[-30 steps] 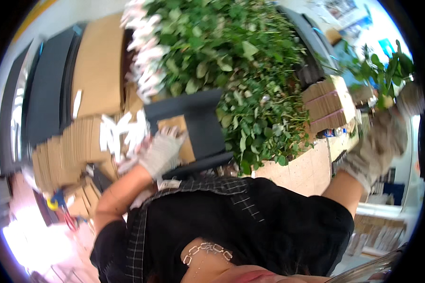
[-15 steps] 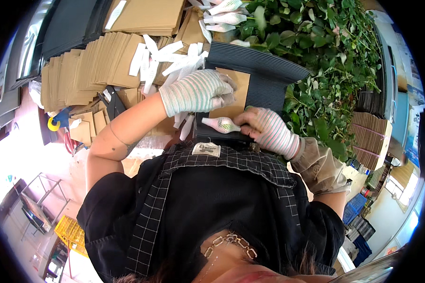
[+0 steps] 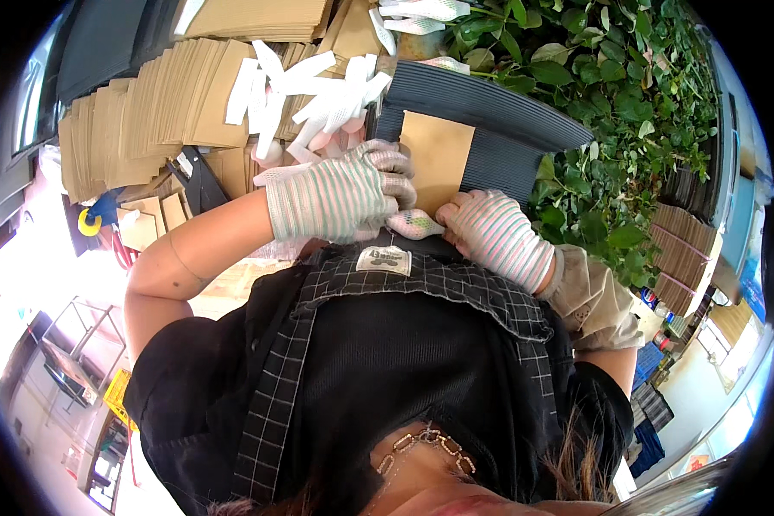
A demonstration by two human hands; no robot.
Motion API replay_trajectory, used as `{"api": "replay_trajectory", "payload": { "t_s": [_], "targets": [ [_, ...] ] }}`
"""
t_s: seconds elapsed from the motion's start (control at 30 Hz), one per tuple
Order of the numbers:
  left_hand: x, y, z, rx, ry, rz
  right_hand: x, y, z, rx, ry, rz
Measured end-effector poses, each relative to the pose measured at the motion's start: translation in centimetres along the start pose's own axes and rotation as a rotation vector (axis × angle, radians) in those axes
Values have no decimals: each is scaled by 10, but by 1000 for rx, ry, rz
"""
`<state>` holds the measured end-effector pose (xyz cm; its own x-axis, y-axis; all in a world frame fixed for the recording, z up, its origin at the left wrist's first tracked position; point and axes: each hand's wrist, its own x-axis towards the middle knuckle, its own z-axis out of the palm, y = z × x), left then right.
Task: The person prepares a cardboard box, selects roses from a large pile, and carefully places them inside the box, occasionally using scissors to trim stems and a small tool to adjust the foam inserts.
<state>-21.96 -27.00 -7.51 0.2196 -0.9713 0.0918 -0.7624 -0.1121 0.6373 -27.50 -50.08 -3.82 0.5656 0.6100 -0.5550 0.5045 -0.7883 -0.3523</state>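
Note:
Both my hands wear striped knit gloves. Between them, at the near edge of a black corrugated sheet [image 3: 525, 142], lies a flower bud in a white foam net sleeve [image 3: 414, 224]. My right hand [image 3: 497, 234] has its fingers closed at the bud's right end, where the stem side is hidden under them. On the left, my left hand [image 3: 340, 193] is curled close to the sleeve's other tip; what its fingers hold, if anything, is hidden. A tan cardboard piece [image 3: 437, 155] lies flat on the black sheet, beyond the bud.
White foam net sleeves [image 3: 271, 95] lie heaped at the far left, by a row of cardboard pieces [image 3: 146, 120]. Leafy green stems [image 3: 593, 95] fill the far right. A yellow tape roll [image 3: 89, 222] and a bundled cardboard stack [image 3: 684, 245] stand at the sides.
My left hand has come down from above the cardboard piece to the left tip of the sleeve. My right hand stays at the bud's right end. The whole view has shifted slightly.

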Motion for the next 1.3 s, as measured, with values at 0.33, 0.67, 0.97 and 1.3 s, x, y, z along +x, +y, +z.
{"api": "replay_trajectory", "payload": {
  "t_s": [0.33, 0.67, 0.97, 1.3],
  "targets": [
    [-46, -2, -64, 25, -470, -878, 7, -1, -12, -64, -111, -87],
    [25, 9, 16, 58, 173, -47, -18, 31, -106, -97, 994, -181],
    [19, 11, 25, 28, -5, -173, 20, 125, -113, 184, 544, -76],
    [21, 8, 22, 99, 178, -22, 6, 103, -127, -361, 380, 161]
  ]
}}
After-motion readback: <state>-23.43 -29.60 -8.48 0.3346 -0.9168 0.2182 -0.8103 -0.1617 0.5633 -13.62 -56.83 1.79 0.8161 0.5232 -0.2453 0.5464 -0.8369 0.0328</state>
